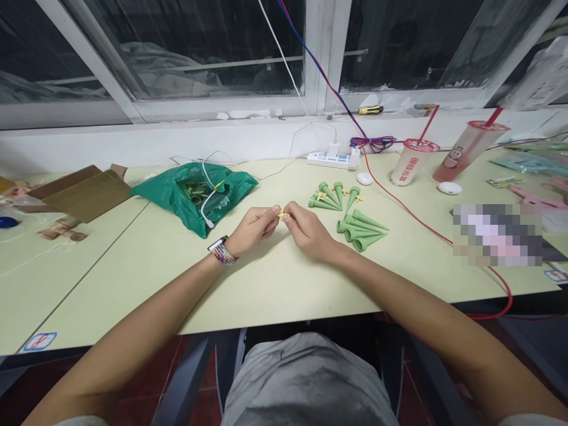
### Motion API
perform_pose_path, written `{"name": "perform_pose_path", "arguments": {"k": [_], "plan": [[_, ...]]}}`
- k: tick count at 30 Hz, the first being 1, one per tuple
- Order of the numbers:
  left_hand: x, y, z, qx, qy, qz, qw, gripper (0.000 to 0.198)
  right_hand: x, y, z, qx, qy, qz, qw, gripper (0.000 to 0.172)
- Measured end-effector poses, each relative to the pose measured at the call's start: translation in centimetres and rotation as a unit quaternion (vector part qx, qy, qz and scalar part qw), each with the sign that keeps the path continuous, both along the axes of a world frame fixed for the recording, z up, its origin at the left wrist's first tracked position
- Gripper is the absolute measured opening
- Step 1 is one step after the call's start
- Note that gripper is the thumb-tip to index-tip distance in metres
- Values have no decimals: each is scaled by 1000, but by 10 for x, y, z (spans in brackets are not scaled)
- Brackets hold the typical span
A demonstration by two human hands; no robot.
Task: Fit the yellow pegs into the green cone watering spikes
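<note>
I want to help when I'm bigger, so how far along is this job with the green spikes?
Done, it seems: the upper group of green plastic spikes has small yellow bits on it. In hand: the left hand and right hand pinch a small yellow plastic piece. Left: the lower group of green plastic spikes shows no yellow bits, and the green plastic bag holds more green parts.

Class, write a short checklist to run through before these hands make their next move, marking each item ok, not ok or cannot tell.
1. Left hand and right hand both pinching the small yellow plastic piece: ok.
2. Condition of that piece: cannot tell, the fingers hide most of it.
3. Green plastic cones lying within reach, right of the hands: ok.
4. Red cable lying apart from the hands: ok.
5. Green plastic bag open at the top: ok.
</note>
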State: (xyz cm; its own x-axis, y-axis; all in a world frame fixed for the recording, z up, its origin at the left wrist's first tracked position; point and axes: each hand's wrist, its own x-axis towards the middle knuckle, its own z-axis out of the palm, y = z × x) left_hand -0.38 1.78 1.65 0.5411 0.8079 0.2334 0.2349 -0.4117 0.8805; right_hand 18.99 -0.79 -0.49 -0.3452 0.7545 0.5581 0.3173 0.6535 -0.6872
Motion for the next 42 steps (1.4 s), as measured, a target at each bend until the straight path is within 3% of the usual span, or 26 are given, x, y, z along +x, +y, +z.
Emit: {"name": "perform_pose_path", "arguments": {"k": [3, 6, 8, 13, 15, 26, 34, 38, 42], "plan": [[2, 1, -3, 28, 11, 20, 999, 61, -1, 2, -1, -16, 29, -1, 999, 18], [2, 1, -5, 89, -3, 47, 995, 33, -1, 4, -3, -43, 50, -7, 998, 21], [1, 3, -4, 137, -26, 61, 988, 36, -1, 4, -3, -63, 58, -15, 996, 23], [-5, 9, -2, 312, 10, 72, 947, 18, -1, 3, -3, -120, 71, -9, 990, 26], [-7, 12, -1, 341, 41, 75, 936, 14, 0, 4, -3, -128, 78, -11, 989, 27], [-7, 15, 1, 244, 71, 110, 961, 47, 2, 7, -1, -31, 14, -40, 999, 13], [-31, 41, 0, 150, 5, 168, 974, 31, 4, 10, -7, -48, -97, -104, 989, 16], [-46, 58, -8, 129, 41, 202, 970, 29, 4, 9, -11, -48, -235, -139, 961, 22], [-53, 64, -16, 127, 115, 216, 961, 26, 4, 8, -13, -46, -287, -145, 946, 24]]}}
